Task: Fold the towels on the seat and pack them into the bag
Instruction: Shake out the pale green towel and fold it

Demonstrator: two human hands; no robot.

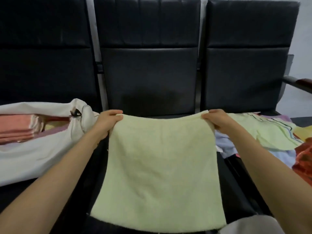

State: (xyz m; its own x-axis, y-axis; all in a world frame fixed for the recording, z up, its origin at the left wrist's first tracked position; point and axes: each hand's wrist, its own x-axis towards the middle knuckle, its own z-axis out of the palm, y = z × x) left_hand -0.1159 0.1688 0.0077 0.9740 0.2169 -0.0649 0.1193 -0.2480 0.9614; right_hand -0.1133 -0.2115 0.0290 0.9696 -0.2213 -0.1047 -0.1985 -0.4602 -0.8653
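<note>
The pale green square towel (160, 166) covers most of the middle black padded seat (99, 174). Only a thin bare strip of seat shows behind the towel's far edge. The tall black seat backs (148, 65) wall off the far side. The left hand (108, 122) and the right hand (217, 120) each pinch a far corner of the towel.

On the left, the white cloth bag (33, 149) lies just beside the left wrist. Its mouth gapes open, and a stack of folded pink towels (16, 129) fills part of the room inside. On the right, a heap of loose coloured towels (270, 132) crowds the right wrist. Narrow dark strips of seat are bare along both sides of the towel.
</note>
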